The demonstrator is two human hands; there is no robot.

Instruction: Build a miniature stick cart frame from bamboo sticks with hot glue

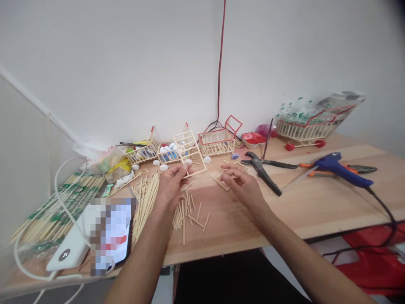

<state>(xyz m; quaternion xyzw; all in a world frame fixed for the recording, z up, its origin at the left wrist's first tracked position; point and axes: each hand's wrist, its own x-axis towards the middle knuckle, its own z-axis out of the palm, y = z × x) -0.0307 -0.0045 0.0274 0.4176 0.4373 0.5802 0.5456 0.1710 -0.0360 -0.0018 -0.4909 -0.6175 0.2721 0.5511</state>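
Forearms [144, 253] run off the bottom edge, phone [115, 236] mostly pixelated; left fingers [181, 171] pinch the stick frame [198, 172] by its near-left corner, right fingers [233, 173] loosely open, apart from it.

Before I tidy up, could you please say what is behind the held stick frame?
Behind the stick frame, part of a stick basket holding blue and white items shows; whatever the frame and left hand cover is hidden.

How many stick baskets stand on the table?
4: the left basket; the second basket beside it, partly behind the frame in the left hand; the middle basket below the hanging cable; the right basket, holding clear plastic items.
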